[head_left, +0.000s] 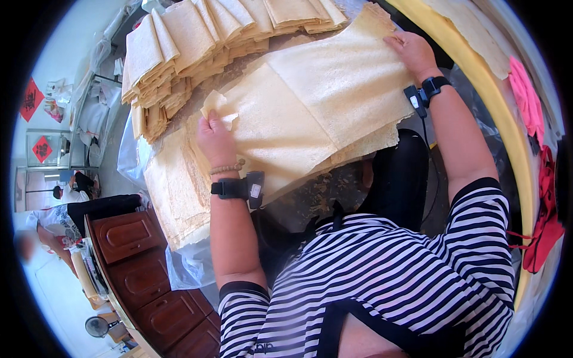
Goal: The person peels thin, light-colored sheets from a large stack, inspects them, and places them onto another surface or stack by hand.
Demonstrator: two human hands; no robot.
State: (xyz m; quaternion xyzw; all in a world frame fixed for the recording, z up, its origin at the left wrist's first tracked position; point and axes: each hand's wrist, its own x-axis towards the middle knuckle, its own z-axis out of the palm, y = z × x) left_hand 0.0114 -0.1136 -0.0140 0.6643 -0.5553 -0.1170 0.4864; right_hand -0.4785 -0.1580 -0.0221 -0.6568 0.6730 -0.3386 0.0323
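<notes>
A large, thin, pale-tan sheet (pixel 292 101), like a big thin pancake with a crease across its middle, stretches between my hands. My left hand (pixel 216 140) is closed on its left end, where a small torn flap (pixel 228 121) curls up by the fingers. Closed on the far right edge is my right hand (pixel 415 55), thumb on top; some of its fingers are hidden under the sheet. Beneath lies a pile of similar sheets (pixel 173 191) with ragged edges. Beyond it, folded sheets (pixel 185 39) stand stacked in a thick row.
Clear plastic (pixel 190 265) hangs under the pile. Brown wooden cabinets (pixel 128 235) are at the left, where another person (pixel 59 224) is bent near them. A yellow padded edge (pixel 507 113) curves along my right, with pink cloth (pixel 526 101) beyond. Flakes litter the floor.
</notes>
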